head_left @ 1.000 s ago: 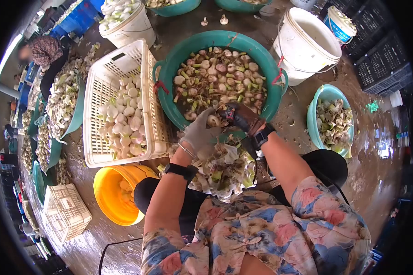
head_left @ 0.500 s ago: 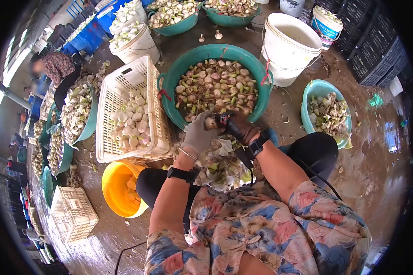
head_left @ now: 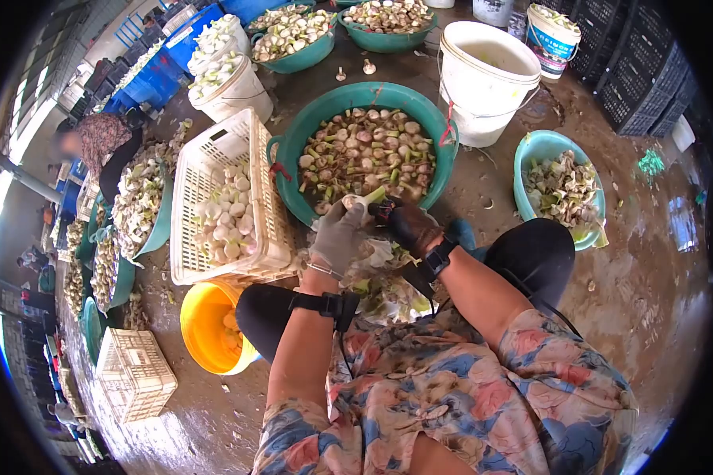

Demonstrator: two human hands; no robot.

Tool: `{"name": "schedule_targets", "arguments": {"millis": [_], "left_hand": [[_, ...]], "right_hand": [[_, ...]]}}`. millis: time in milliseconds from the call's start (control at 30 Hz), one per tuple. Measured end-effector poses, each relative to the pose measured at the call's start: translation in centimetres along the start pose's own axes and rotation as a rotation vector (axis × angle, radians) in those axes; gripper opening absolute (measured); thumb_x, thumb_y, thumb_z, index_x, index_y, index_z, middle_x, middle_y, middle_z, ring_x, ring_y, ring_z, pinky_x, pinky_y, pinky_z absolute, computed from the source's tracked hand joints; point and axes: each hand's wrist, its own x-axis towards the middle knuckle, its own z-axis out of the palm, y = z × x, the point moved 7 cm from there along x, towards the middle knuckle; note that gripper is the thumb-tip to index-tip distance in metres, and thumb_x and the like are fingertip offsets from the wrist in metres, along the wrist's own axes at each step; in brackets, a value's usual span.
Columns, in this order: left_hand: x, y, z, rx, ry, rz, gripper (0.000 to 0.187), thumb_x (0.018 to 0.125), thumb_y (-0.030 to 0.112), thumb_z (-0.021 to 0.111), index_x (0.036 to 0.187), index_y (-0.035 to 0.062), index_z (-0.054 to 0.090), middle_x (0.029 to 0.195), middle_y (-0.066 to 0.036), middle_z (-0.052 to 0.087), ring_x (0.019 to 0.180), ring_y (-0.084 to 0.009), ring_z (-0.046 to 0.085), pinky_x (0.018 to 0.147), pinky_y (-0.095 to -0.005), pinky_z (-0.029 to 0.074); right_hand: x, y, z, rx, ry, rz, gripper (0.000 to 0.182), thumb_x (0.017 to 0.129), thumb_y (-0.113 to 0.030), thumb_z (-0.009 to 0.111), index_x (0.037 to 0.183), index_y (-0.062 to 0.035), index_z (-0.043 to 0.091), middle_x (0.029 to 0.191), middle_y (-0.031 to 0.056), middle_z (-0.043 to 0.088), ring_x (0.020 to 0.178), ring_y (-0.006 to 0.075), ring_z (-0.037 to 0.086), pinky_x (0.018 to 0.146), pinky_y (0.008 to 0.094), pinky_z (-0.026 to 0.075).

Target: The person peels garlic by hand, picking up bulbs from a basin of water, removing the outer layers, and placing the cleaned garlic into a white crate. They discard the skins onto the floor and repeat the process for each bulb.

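Observation:
My left hand (head_left: 337, 237), in a pale glove, is closed on a garlic bulb (head_left: 356, 201) whose green stem points up to the right. Close beside it, my right hand (head_left: 412, 227) wears a dark glove and is closed round a small dark tool (head_left: 382, 209), partly hidden by the fingers. Both hands are at the near rim of a green tub (head_left: 291, 127) full of garlic bulbs in water. Below the hands lies a heap of peeled leaves and skins (head_left: 388, 294).
Left of the tub stands a white crate (head_left: 184, 229) of cleaned bulbs, with a yellow bucket (head_left: 206, 336) nearer. Right are a white bucket (head_left: 483, 95) and a small green basin (head_left: 523, 186) of skins. A co-worker (head_left: 101, 142) bends at far left.
The bulb in my left hand has turned, so its green stem now shows, pointing up and right. The whole view has shifted slightly.

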Motion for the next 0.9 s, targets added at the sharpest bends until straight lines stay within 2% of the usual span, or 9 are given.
{"name": "schedule_targets", "arguments": {"millis": [100, 200, 267, 467, 600, 700, 733, 833, 900], "left_hand": [[1.4, -0.9, -0.7, -0.165, 0.033, 0.005, 0.028, 0.092, 0.029, 0.047, 0.104, 0.0053, 0.057, 0.084, -0.004, 0.06, 0.07, -0.0129, 0.058, 0.056, -0.023, 0.046], [1.0, 1.5, -1.6, 0.356, 0.359, 0.011, 0.025, 0.09, 0.024, 0.05, 0.102, 0.0032, 0.058, 0.082, -0.007, 0.061, 0.073, -0.0159, 0.059, 0.062, -0.0253, 0.048], [1.2, 2.1, -2.5, 0.633, 0.495, 0.332, 0.024, 0.088, 0.021, 0.052, 0.103, 0.0023, 0.058, 0.085, -0.01, 0.061, 0.076, -0.019, 0.06, 0.066, -0.0271, 0.048], [-1.4, 3.1, 2.3, 1.148, 0.51, 1.066, 0.024, 0.084, 0.011, 0.057, 0.103, -0.0033, 0.054, 0.092, -0.014, 0.062, 0.077, -0.0251, 0.061, 0.07, -0.0315, 0.05], [3.7, -2.5, -1.7, 0.149, 0.125, 0.331, 0.02, 0.089, 0.012, 0.052, 0.104, -0.0011, 0.054, 0.088, -0.007, 0.061, 0.065, -0.0125, 0.059, 0.052, -0.0235, 0.049], [1.7, -1.5, -1.2, -0.184, -0.017, 0.02, 0.022, 0.09, 0.012, 0.05, 0.106, -0.0024, 0.053, 0.09, -0.008, 0.061, 0.069, -0.0138, 0.06, 0.056, -0.0245, 0.051], [3.6, -2.6, -3.0, 0.277, -0.104, 0.47, 0.023, 0.088, 0.017, 0.056, 0.104, 0.0011, 0.054, 0.098, -0.007, 0.061, 0.088, -0.0167, 0.059, 0.074, -0.0254, 0.049], [2.4, -1.7, -1.2, -0.361, -0.161, 0.087, 0.027, 0.089, 0.024, 0.055, 0.104, 0.0014, 0.055, 0.102, -0.006, 0.061, 0.099, -0.017, 0.055, 0.083, -0.0275, 0.045], [1.6, 1.4, 0.0, 0.075, -0.31, 0.374, 0.032, 0.089, 0.028, 0.054, 0.108, 0.0016, 0.054, 0.106, -0.008, 0.06, 0.1, -0.0191, 0.055, 0.084, -0.0303, 0.045]], "right_hand": [[-0.4, 1.3, -0.9, 0.093, 0.116, 0.55, 0.026, 0.083, -0.016, 0.057, 0.102, 0.0011, 0.058, 0.087, 0.0082, 0.064, 0.077, 0.0146, 0.062, 0.064, 0.0282, 0.049], [0.3, -3.5, 0.7, -0.791, -0.038, -0.184, 0.025, 0.083, -0.014, 0.056, 0.103, 0.0006, 0.058, 0.09, 0.0078, 0.063, 0.077, 0.0151, 0.062, 0.064, 0.0277, 0.049], [-0.8, 2.3, -0.3, 0.522, 0.37, 0.602, 0.024, 0.082, -0.011, 0.059, 0.104, -0.0007, 0.058, 0.091, 0.0063, 0.063, 0.075, 0.0155, 0.061, 0.063, 0.0273, 0.049], [-0.6, 0.4, 1.1, 0.588, 0.224, 0.458, 0.021, 0.084, -0.004, 0.054, 0.104, 0.0005, 0.058, 0.089, 0.0055, 0.061, 0.073, 0.0139, 0.059, 0.061, 0.0273, 0.049], [-0.9, 4.2, 1.8, 0.979, 0.188, 0.667, 0.02, 0.083, -0.001, 0.051, 0.101, 0.0011, 0.059, 0.089, 0.0045, 0.061, 0.073, 0.0129, 0.059, 0.061, 0.0264, 0.046], [-0.1, 1.4, 0.2, 0.187, 0.057, 0.494, 0.018, 0.082, -0.005, 0.053, 0.098, 0.0, 0.06, 0.085, 0.0076, 0.063, 0.072, 0.0156, 0.06, 0.062, 0.0303, 0.046], [0.1, 2.1, -0.4, -0.04, 0.052, 0.486, 0.02, 0.081, -0.009, 0.056, 0.098, -0.0006, 0.059, 0.083, 0.0112, 0.063, 0.073, 0.0199, 0.061, 0.063, 0.0329, 0.047], [-0.6, 6.0, 0.4, -0.378, -0.022, 0.411, 0.026, 0.076, -0.019, 0.059, 0.096, -0.0015, 0.059, 0.081, 0.0199, 0.063, 0.077, 0.0322, 0.062, 0.067, 0.0397, 0.047], [-2.3, 6.6, 3.6, -0.746, -0.298, 0.43, 0.022, 0.075, -0.015, 0.056, 0.093, -0.0019, 0.06, 0.082, 0.0198, 0.063, 0.078, 0.035, 0.061, 0.068, 0.0407, 0.047]]}}
